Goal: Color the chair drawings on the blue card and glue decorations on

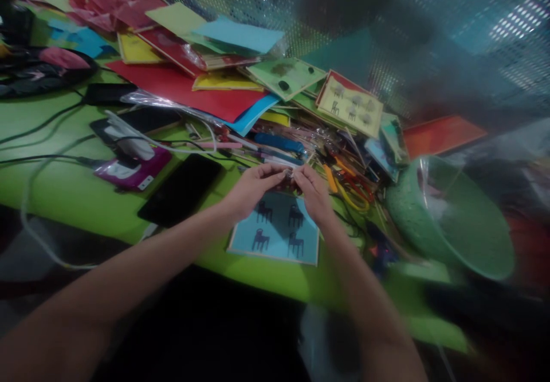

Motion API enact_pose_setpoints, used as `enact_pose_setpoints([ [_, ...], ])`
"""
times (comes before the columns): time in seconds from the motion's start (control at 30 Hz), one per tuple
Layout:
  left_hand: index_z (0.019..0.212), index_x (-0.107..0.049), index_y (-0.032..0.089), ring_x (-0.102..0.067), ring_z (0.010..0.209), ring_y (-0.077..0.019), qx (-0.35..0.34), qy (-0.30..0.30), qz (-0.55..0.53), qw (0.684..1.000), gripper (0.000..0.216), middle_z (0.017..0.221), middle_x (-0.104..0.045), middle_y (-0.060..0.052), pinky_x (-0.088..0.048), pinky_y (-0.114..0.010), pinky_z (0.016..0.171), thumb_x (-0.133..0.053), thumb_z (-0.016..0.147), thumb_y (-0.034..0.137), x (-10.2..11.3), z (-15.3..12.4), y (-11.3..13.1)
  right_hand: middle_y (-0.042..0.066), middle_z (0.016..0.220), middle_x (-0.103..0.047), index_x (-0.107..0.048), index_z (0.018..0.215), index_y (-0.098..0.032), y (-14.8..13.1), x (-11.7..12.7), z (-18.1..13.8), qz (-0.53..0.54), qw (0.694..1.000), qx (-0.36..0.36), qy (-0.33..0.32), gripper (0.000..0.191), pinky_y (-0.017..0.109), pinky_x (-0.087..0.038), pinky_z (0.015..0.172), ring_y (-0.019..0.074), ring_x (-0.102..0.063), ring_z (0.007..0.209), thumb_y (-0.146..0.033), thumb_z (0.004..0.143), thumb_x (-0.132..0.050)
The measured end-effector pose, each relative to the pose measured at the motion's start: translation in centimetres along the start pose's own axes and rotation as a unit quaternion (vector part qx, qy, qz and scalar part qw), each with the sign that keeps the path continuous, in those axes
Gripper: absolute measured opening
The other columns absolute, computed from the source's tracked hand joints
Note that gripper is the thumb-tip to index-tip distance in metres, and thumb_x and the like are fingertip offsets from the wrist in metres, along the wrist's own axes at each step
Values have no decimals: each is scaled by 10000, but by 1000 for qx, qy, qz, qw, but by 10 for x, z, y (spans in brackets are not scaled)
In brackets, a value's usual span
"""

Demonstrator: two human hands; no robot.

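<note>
A light blue card with dark chair-shaped figures lies near the front edge of the green table. Above the card's far edge, my left hand and my right hand meet with their fingertips pinched together. Between the fingers is something small and shiny, too blurred to name. My wrists partly cover the card's sides.
Left of my hands lie a black phone and a purple box among cables. Behind are colored sheets, a yellow card and orange-handled tools. A green bowl stands at the right.
</note>
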State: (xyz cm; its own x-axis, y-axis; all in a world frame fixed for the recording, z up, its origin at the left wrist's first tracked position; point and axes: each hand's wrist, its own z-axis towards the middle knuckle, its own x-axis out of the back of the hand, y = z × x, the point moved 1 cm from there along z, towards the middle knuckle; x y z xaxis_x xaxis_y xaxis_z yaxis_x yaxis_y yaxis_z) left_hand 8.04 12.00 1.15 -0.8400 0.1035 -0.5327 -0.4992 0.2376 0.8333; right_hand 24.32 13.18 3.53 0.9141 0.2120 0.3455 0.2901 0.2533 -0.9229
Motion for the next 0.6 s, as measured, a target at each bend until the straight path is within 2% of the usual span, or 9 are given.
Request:
enact_pose_setpoints([
  [0.13,1003,-783,170,-702,915,-146,-20,24,14,999,328,986,-783,-43,-530,-295,918,-872,717,303,0,0,1,-22,729,-583,-552,811,-238,-1,1,-3,-120,992,42,24,316,293,-402,655,155,-537,684,-486,1002,-507],
  [0.23,994,-782,172,-689,894,-141,-26,28,34,999,330,978,-779,-41,-531,-284,879,-870,713,322,1,1,1,30,862,-671,-601,907,-233,1,2,-3,-253,958,121,59,260,323,-438,706,198,-596,786,-487,958,-617],
  [0.3,985,-781,167,-683,868,-138,-31,27,52,998,342,962,-778,-44,-534,-281,856,-874,715,355,1,1,1,60,929,-708,-629,950,-228,4,3,-3,-304,935,167,71,216,347,-463,747,222,-628,838,-442,976,-609],
  [0.4,969,-777,165,-688,861,-150,-39,29,72,996,365,945,-780,-48,-548,-294,849,-882,713,403,2,0,1,61,946,-740,-658,983,-234,7,3,-3,-324,924,191,69,178,356,-492,773,224,-663,835,-389,1013,-576],
  [0.6,1013,-771,175,-713,916,-182,-52,9,83,995,389,989,-791,-60,-558,-355,936,-859,752,449,4,1,0,48,960,-780,-707,971,-255,5,5,-5,-327,923,191,70,185,349,-532,798,220,-697,845,-383,1017,-583],
])
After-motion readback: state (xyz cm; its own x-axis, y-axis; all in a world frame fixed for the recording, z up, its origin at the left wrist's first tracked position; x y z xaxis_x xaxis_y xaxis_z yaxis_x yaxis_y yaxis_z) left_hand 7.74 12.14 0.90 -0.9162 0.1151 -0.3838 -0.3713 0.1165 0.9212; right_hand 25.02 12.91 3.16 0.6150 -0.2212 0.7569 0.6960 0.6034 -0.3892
